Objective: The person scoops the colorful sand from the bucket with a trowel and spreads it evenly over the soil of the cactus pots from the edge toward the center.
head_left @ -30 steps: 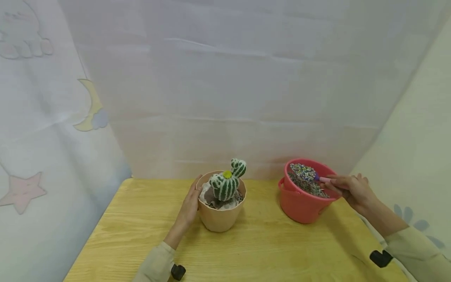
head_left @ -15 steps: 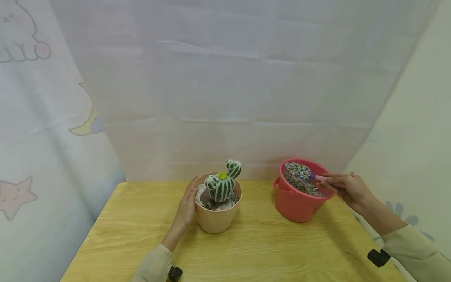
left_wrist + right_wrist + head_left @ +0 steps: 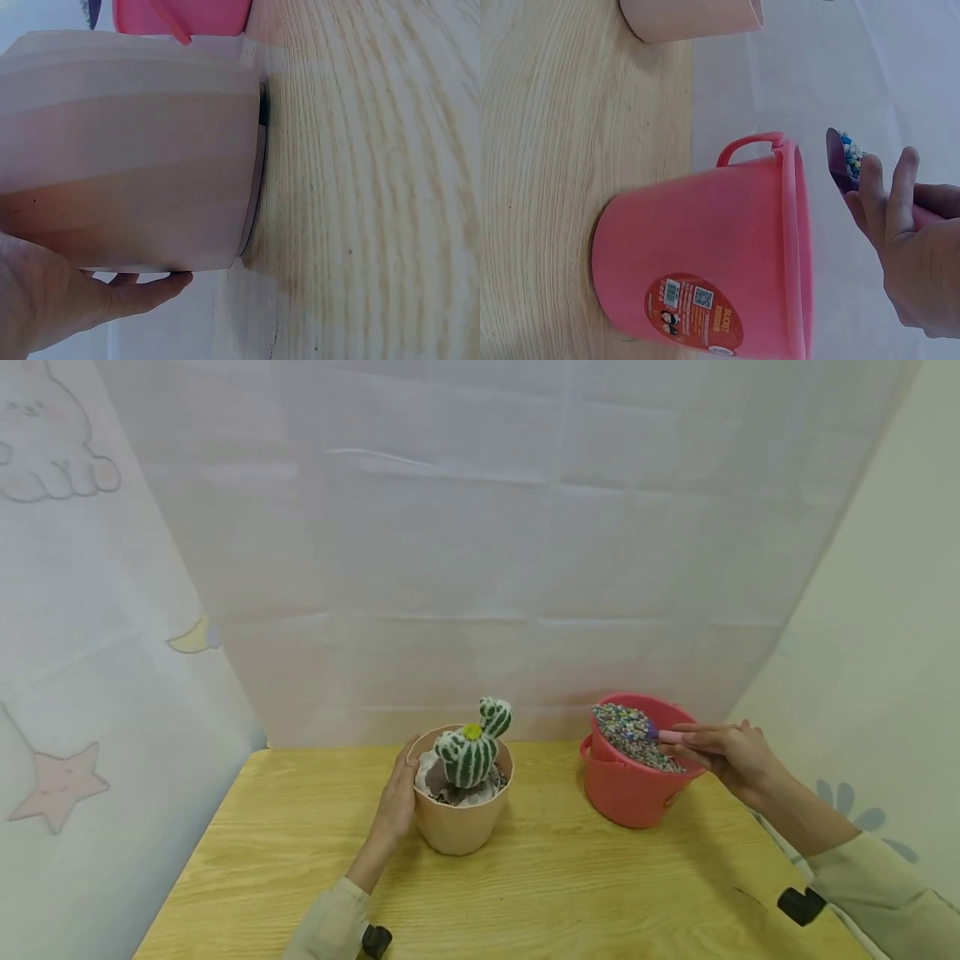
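A beige pot stands on the wooden table with a green-and-white striped toy cactus in it. My left hand rests against the pot's left side, its fingers straight along the wall. A pink bucket of mixed coloured gravel stands to the right. My right hand grips the pink handle of a small purple scoop, which is loaded with gravel and held just above the bucket's rim.
White cloth panels with cartoon prints close in the table at the back and left. A pale wall stands to the right. The bucket carries a round label. Bare wood lies in front of both containers.
My right hand has lifted the scoop slightly with gravel in it. The left hand stays on the pot. The camera view has shifted a little.
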`<action>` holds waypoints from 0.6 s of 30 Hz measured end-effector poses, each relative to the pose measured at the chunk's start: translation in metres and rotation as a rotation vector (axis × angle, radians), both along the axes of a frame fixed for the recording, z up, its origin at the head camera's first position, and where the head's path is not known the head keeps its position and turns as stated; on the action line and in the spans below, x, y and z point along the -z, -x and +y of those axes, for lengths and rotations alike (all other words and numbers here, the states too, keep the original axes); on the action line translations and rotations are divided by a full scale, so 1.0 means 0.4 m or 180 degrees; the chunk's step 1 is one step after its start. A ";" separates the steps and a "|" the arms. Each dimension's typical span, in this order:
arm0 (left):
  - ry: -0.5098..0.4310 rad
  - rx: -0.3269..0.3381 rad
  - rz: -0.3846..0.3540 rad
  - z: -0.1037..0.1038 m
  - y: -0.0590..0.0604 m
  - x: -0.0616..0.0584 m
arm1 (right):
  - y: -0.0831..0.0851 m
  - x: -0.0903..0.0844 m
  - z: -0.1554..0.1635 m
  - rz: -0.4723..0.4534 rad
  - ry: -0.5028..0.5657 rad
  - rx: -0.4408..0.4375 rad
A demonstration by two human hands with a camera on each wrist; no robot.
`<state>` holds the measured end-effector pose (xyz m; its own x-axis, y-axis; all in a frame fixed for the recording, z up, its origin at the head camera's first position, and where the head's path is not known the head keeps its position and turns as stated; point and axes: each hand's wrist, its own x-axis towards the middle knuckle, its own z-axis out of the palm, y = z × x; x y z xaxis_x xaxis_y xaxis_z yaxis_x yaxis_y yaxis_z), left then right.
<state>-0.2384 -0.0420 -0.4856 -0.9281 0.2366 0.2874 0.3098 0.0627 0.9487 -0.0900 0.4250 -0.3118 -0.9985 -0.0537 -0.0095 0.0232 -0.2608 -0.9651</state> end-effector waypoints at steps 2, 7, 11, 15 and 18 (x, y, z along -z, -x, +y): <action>0.0005 0.0009 0.0002 0.000 0.000 -0.001 | -0.001 -0.002 -0.006 -0.0006 0.0091 -0.0029; 0.0048 -0.0022 0.0014 0.000 -0.002 -0.003 | -0.003 -0.005 -0.020 -0.0001 0.0097 -0.0122; 0.0040 -0.0048 0.0021 0.000 -0.005 -0.005 | -0.005 -0.005 -0.030 -0.0017 -0.0010 -0.0166; 0.0058 -0.0046 0.0050 0.000 -0.009 -0.008 | -0.007 -0.003 -0.037 -0.0043 -0.0042 -0.0183; 0.0067 -0.0027 0.0092 0.000 -0.010 -0.012 | -0.009 -0.001 -0.040 -0.0038 -0.0071 -0.0175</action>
